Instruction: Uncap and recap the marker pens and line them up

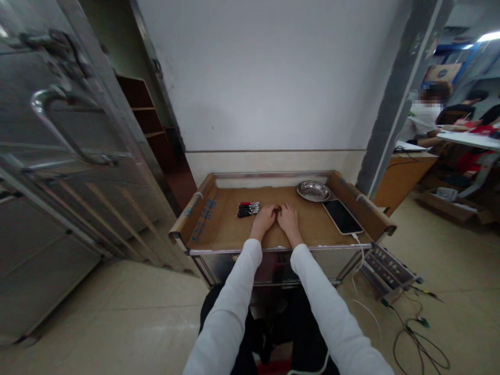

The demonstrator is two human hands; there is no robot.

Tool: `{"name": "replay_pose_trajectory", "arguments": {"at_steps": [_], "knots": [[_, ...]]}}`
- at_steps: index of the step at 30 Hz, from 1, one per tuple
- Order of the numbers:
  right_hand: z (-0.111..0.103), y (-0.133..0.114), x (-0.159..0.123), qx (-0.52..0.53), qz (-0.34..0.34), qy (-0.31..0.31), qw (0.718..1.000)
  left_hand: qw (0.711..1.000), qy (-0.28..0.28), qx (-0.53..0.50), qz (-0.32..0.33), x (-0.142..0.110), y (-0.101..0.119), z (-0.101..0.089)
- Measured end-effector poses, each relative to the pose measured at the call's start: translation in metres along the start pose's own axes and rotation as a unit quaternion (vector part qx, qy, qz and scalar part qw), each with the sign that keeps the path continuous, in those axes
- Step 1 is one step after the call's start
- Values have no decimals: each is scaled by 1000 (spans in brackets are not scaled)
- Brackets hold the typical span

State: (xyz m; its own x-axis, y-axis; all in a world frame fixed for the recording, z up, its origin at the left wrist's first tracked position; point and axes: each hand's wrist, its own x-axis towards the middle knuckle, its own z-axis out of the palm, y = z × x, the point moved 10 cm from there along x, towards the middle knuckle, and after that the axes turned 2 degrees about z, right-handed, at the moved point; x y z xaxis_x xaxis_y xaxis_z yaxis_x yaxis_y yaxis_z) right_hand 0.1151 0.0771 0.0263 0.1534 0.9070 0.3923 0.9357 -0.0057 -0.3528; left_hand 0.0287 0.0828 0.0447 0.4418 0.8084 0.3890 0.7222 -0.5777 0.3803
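My left hand [266, 219] and my right hand [288, 216] lie palm down side by side on the cardboard lining [222, 229] of a small cart. Their fingertips nearly meet, with the fingers slightly bent and resting on the cardboard. I see nothing held in either hand, though the space under the palms is hidden. Just left of my left hand, several pens [248, 209] are lined up in a stack of rows, red at the top and black below. A smartphone [342, 216] with a dark screen lies to the right of my right hand.
A round metal dish [313, 190] stands at the back right, beside the phone. A white charging cable [361, 255] hangs over the front edge. Raised cardboard sides [197, 208] bound the cart. A metal door [78, 156] stands left; several people sit at the far right.
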Motion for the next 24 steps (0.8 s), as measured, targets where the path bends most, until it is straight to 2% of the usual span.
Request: {"name": "replay_pose_trajectory", "arguments": {"at_steps": [3,6,8,10,16,21,24], "knots": [[0,0,0,1,4,-2,1000,991,62,100,-60,-6,-5,-22],[-1,-1,-1,4,1,0,1000,960,136,175,-169,-20,-18,-45],[-2,-1,-1,5,2,0,1000,940,159,201,-225,-28,-26,-53],[-2,-1,-1,3,3,1,1000,930,167,216,-246,-32,-28,-54],[-2,-1,-1,3,7,0,1000,938,145,224,-220,-27,-24,-47],[-4,-10,-1,26,-14,-24,999,989,65,108,-83,-10,-8,-24],[-1,-22,-2,24,-59,-64,996,996,68,28,-51,-5,-9,-19]]}}
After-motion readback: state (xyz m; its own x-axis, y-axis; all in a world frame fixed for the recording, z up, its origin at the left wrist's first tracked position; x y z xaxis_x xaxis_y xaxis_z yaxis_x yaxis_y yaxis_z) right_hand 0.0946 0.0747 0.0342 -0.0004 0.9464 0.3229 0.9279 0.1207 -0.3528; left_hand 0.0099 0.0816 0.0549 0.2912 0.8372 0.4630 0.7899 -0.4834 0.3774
